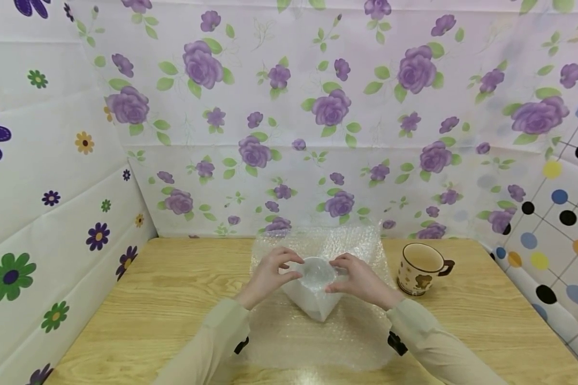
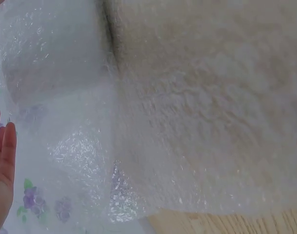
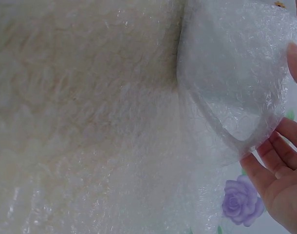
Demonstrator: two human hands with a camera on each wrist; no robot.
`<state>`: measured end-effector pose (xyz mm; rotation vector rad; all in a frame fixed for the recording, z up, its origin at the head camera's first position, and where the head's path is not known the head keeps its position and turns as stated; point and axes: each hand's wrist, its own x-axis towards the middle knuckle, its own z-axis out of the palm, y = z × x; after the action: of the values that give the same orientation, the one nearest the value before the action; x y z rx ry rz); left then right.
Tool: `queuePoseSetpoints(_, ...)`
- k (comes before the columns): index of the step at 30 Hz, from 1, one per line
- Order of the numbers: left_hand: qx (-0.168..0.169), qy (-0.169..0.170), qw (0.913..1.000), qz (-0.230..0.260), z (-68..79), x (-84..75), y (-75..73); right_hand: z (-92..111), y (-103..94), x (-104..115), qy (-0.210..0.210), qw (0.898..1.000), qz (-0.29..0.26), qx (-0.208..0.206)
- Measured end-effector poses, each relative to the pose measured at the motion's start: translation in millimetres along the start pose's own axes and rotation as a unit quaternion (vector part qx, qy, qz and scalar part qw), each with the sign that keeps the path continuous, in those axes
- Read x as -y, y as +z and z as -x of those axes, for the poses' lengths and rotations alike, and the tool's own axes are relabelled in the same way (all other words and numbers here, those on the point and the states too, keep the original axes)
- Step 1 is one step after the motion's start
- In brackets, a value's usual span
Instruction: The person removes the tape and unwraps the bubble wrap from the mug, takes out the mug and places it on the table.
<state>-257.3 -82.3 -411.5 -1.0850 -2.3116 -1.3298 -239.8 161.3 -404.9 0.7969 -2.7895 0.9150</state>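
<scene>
Before me a white round-mouthed vessel [image 1: 318, 271] stands on a sheet of bubble wrap [image 1: 318, 347], with a wrap layer folded up around its front to a point. Whether it is a cup or a bowl cannot be told. At its left rim is my left hand [image 1: 273, 271], thumb and fingers spread; the left wrist view shows that hand [image 2: 2, 168] with straight fingers, apart from the wrap. My right hand [image 1: 361, 280] is at the right side. In the right wrist view its thumb and fingertips [image 3: 258, 170] hold the edge of the folded wrap [image 3: 231, 68].
A cream mug [image 1: 421, 267] with a brown handle and bear picture stands to the right of the wrap on the wooden table [image 1: 183, 299]. Flowered cloth [image 1: 289, 123] hangs behind, touching the back of the wrap. Patterned cloths flank both sides.
</scene>
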Motion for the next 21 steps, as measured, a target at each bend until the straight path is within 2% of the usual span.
queuePoseSetpoints(3,0.007,-0.004,0.9999,-0.011,0.2,0.5,3.0,0.3,0.5,-1.1,-0.001,1.0,0.002,-0.001)
queuePoseSetpoints(9,0.016,-0.033,0.9991,-0.022,1.6,1.7,5.6,-0.3,1.3,-2.3,-0.007,1.0,0.01,-0.005)
queuePoseSetpoints(16,0.036,-0.062,0.9974,-0.011,2.5,2.5,7.4,0.3,1.5,-2.0,-0.006,1.0,0.004,-0.005)
queuePoseSetpoints(21,0.049,-0.068,0.9965,-0.004,3.1,2.8,8.9,0.9,1.8,-3.4,-0.001,1.0,-0.005,-0.006)
